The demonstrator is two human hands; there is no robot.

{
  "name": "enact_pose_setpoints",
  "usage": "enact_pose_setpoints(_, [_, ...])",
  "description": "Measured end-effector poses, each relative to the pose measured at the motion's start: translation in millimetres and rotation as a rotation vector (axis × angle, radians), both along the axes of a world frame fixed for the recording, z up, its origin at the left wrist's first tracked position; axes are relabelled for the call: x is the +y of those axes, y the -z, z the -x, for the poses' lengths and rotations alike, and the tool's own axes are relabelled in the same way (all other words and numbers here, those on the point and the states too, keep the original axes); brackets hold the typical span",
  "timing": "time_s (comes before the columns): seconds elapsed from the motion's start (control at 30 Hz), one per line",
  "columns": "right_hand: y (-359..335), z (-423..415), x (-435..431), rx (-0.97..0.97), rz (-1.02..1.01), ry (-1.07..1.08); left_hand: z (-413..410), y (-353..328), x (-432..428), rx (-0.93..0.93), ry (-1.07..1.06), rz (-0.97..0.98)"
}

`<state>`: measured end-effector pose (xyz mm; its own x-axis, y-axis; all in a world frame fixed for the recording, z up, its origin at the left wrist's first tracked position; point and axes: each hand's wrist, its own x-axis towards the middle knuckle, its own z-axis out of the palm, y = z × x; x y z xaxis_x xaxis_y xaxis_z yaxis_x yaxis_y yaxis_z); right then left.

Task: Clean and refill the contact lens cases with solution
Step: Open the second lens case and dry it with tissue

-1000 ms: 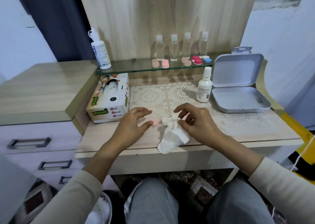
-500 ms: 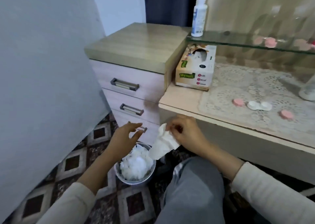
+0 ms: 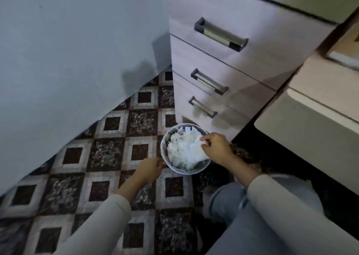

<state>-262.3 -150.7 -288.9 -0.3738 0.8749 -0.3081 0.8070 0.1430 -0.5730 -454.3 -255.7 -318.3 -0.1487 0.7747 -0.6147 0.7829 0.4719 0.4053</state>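
Two hands at the bin (image 3: 194, 172) on the rug (image 3: 108, 144) by the drawers (image 3: 213, 76): right hand (image 3: 215, 148) pinches the tissue (image 3: 196, 141) right over the pile, so I'd guess the drop is straight down, left hand (image 3: 149, 168) touches the bin's left rim, can't tell if gripping, cases not in view

Long cream sleeves (image 3: 108, 217) ending at the wrists, loose grey-blue trousers (image 3: 250, 233)

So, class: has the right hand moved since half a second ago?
Yes. Judged against the waste bin, the right hand has come down from above and beside it to over its rim, pinching the tissue.
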Motion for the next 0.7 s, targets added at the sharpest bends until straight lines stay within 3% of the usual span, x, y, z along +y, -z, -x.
enact_pose_setpoints(0.33, [60.1, 30.8, 20.5, 0.126, 0.26, 0.21, 12.9, 44.7, 9.6, -0.032, -0.008, 0.037])
enact_pose_setpoints(0.7, [53.7, 27.9, 26.2, 0.084, 0.236, 0.132, 11.0, 42.6, 15.7, -0.056, -0.059, 0.037])
